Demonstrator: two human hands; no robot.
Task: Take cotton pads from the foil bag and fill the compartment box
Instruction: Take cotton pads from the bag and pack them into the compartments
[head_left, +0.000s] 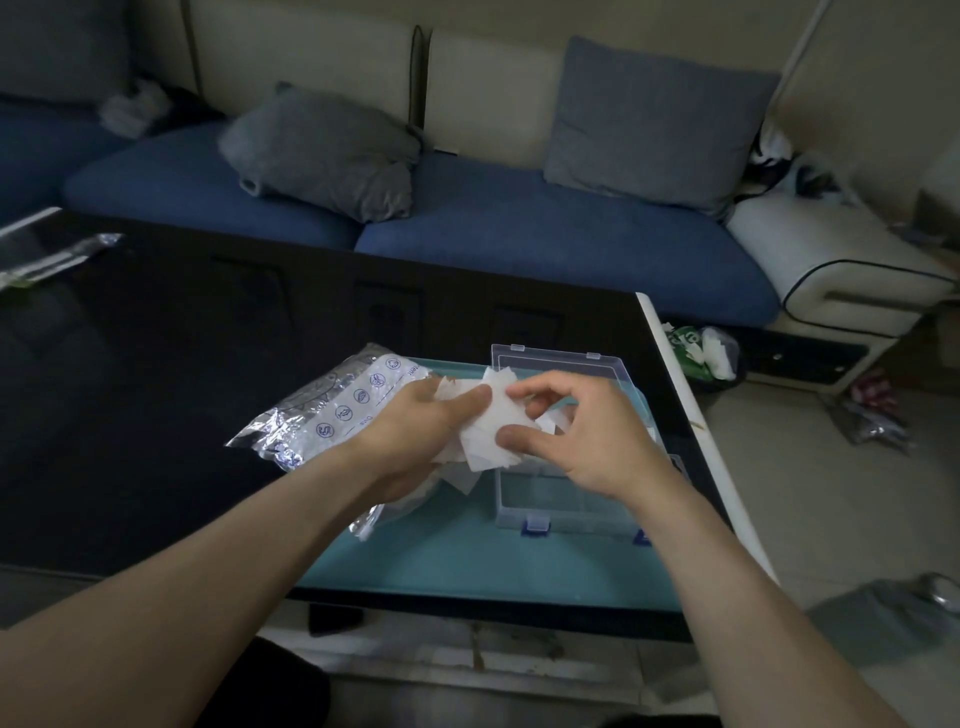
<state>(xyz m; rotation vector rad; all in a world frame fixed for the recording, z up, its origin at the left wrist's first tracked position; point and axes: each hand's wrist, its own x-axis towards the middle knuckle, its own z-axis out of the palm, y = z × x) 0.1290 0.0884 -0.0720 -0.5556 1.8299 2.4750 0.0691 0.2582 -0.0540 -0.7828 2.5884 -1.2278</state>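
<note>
The left hand (415, 421) has its fingers curled round a loose stack of white pads (488, 431), thumb lying across the top sheet. The right hand (582, 431) pinches the same stack from the other side, thumb below and forefinger above, the remaining fingers bent over the pads. Both hands hold the stack just above the box (566, 493).

The bag (332, 410), crinkled silver foil, lies under the left wrist, half on the teal mat (467, 566) and half on the bare black desk (156, 389). Its white label carries a row of round blue symbols and small print too blurred to read, apart from what looks like "Date".

The clear box sits on the mat near the desk's right edge, lid (561, 364) open and standing toward the far side, blue clasps at the near wall. Its compartments are mostly hidden by the hands.

The left and far parts of the desk are open dark surface; a clear wrapper (52, 254) lies at the far left corner. Beyond the far edge stands a blue sofa (519, 223).
</note>
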